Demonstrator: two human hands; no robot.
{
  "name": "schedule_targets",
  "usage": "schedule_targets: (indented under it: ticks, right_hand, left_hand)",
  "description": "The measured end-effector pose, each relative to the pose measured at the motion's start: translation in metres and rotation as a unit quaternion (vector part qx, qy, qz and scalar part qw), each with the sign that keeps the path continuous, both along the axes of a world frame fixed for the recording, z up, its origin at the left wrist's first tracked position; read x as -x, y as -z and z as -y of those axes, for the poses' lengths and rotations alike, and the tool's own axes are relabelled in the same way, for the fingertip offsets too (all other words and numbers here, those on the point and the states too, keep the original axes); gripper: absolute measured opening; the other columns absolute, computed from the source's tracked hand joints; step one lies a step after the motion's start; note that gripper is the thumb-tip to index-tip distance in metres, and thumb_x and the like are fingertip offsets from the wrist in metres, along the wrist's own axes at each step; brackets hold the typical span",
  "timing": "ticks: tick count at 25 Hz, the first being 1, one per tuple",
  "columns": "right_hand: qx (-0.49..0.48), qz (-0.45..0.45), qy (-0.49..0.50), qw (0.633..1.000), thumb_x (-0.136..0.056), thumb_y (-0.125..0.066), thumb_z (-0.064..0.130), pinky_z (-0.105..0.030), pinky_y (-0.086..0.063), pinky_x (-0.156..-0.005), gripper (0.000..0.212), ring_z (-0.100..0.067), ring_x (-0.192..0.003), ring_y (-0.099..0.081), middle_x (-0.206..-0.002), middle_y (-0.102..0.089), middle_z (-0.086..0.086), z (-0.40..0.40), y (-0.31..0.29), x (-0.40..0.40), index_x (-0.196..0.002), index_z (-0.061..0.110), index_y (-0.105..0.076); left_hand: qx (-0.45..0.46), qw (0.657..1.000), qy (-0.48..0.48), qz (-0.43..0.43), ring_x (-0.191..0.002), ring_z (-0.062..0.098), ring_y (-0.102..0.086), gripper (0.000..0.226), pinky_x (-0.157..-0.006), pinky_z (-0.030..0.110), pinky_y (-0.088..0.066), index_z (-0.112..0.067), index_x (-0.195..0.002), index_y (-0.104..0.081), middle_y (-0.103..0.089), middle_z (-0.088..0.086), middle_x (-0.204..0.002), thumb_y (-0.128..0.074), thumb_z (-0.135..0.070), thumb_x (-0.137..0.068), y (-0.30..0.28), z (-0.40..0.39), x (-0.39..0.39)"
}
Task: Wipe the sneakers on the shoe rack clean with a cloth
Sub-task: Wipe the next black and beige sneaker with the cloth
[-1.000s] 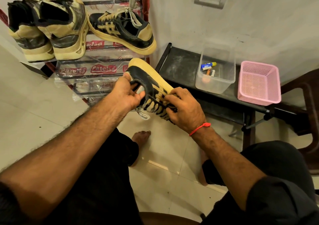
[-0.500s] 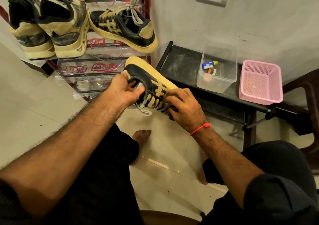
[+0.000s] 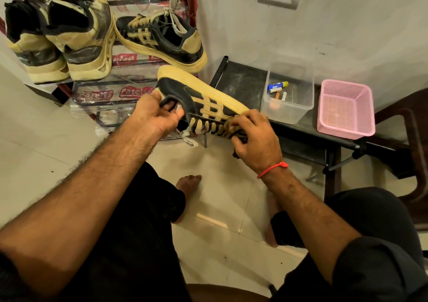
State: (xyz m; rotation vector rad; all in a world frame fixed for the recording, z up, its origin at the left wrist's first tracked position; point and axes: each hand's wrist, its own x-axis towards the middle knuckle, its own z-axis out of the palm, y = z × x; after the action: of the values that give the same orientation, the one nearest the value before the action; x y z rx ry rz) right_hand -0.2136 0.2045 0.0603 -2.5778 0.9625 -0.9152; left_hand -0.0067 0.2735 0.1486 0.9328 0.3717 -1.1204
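Note:
A black sneaker with tan stripes and a yellowed sole (image 3: 203,95) is held on its side in front of me, sole turned away. My left hand (image 3: 155,114) grips its heel collar. My right hand (image 3: 254,134) is closed over the toe end and laces, with a dark cloth (image 3: 239,137) bunched under the fingers. Its matching sneaker (image 3: 159,39) rests on the shoe rack (image 3: 97,93). Two tan high-top sneakers (image 3: 58,42) stand heel-out on the rack's left.
A low black bench (image 3: 245,83) stands against the wall at right, carrying a clear plastic box (image 3: 287,93) of small items and a pink mesh basket (image 3: 345,109). A dark chair (image 3: 407,128) is far right. My bare foot (image 3: 187,183) rests on the tiled floor.
The held sneaker has tipped slightly, heel end rising a little. My right hand slid a short way along the laces toward the toe. My left hand keeps its grip.

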Motion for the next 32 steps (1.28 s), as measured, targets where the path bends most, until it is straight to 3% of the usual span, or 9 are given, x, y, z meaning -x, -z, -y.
schedule_targets:
  ticks: [4,8,12,14,16,19,21,28,32]
  right_hand:
    - [-0.154,-0.022,0.047,0.987,-0.081,-0.074,0.041,-0.025,-0.051,-0.085,0.067,-0.014,-0.114,-0.050,-0.132,-0.044,-0.002,0.013,-0.015,0.008,-0.138,0.025,-0.044]
    - [-0.283,-0.102,0.032,0.953,-0.077,-0.077,0.051,-0.043,-0.054,-0.096,0.064,-0.012,-0.112,-0.059,-0.122,-0.062,0.007,0.020,-0.007,0.012,-0.133,0.033,-0.051]
    - [-0.334,-0.040,0.054,0.940,-0.077,-0.082,0.036,-0.036,-0.057,-0.090,0.049,-0.010,-0.098,-0.065,-0.105,-0.070,0.006,0.023,-0.011,0.017,-0.122,0.024,-0.064]
    - [-0.339,0.014,0.055,0.939,-0.079,-0.081,0.031,-0.030,-0.057,-0.089,0.043,-0.007,-0.094,-0.066,-0.102,-0.071,0.003,0.033,-0.026,0.022,-0.117,0.017,-0.068]
    - [-0.338,0.033,0.057,0.939,-0.080,-0.080,0.031,-0.030,-0.058,-0.087,0.039,-0.008,-0.092,-0.066,-0.100,-0.072,0.000,0.044,-0.040,0.028,-0.113,0.012,-0.069]
    - [-0.364,0.032,0.062,0.929,-0.078,-0.080,0.032,-0.038,-0.058,-0.089,0.041,-0.016,-0.096,-0.069,-0.101,-0.073,-0.004,0.052,-0.046,0.039,-0.111,0.011,-0.069]
    - [-0.383,0.028,0.047,0.922,-0.077,-0.080,0.034,-0.043,-0.057,-0.091,0.043,-0.016,-0.098,-0.069,-0.102,-0.073,-0.003,0.054,-0.045,0.042,-0.112,0.013,-0.069]
    - [-0.258,0.188,0.084,0.944,-0.082,-0.079,0.030,-0.031,-0.054,-0.094,0.053,-0.014,-0.109,-0.061,-0.118,-0.060,0.006,0.045,-0.062,0.028,-0.126,0.024,-0.050]
    - [-0.145,0.035,-0.057,0.987,-0.090,-0.069,0.030,-0.030,-0.045,-0.103,0.043,-0.016,-0.116,-0.053,-0.127,-0.058,-0.001,0.008,-0.060,-0.004,-0.129,0.020,-0.055]
  left_hand:
    - [-0.024,0.999,-0.038,-0.009,-0.094,0.032,-0.074,0.026,-0.058,0.047,-0.063,0.001,-0.109,-0.058,-0.073,0.023,-0.111,-0.039,-0.017,-0.110,0.000,-0.003,-0.009]
    - [-0.022,1.000,-0.002,-0.001,-0.088,0.034,-0.075,0.023,-0.063,0.048,-0.064,0.000,-0.109,-0.057,-0.074,0.024,-0.107,-0.040,-0.016,-0.109,0.000,-0.006,-0.003]
    - [0.004,0.988,0.128,0.088,-0.098,0.027,-0.076,0.022,-0.075,0.047,-0.064,-0.007,-0.115,-0.063,-0.075,0.016,-0.113,-0.049,-0.021,-0.107,-0.001,-0.005,-0.005]
    - [-0.056,0.920,0.259,0.290,-0.095,0.019,-0.075,0.024,-0.064,0.032,-0.061,-0.015,-0.119,-0.065,-0.074,0.009,-0.113,-0.055,-0.031,-0.104,-0.007,-0.008,-0.005]
    - [-0.136,0.779,0.360,0.495,-0.090,0.012,-0.071,0.027,-0.055,0.023,-0.053,-0.024,-0.108,-0.067,-0.073,0.000,-0.106,-0.055,-0.047,-0.101,-0.009,-0.011,0.001]
    - [-0.132,0.610,0.417,0.661,-0.090,0.012,-0.069,0.051,-0.072,0.033,-0.057,-0.020,-0.106,-0.068,-0.073,-0.007,-0.094,-0.055,-0.066,-0.091,0.001,-0.008,0.008]
    - [-0.087,0.564,0.402,0.716,-0.094,0.008,-0.069,0.043,-0.086,0.037,-0.059,-0.024,-0.115,-0.067,-0.071,-0.014,-0.097,-0.064,-0.059,-0.091,0.015,-0.004,0.009]
    - [-0.072,0.760,0.289,0.577,-0.088,0.021,-0.076,0.034,-0.078,0.043,-0.062,-0.018,-0.105,-0.072,-0.079,0.000,-0.094,-0.066,-0.049,-0.094,0.037,0.002,0.011]
    - [-0.083,0.758,0.286,0.580,-0.074,0.012,-0.070,0.025,-0.059,0.028,-0.054,-0.016,-0.100,-0.072,-0.076,0.003,-0.088,-0.061,-0.039,-0.100,0.036,0.005,0.032]
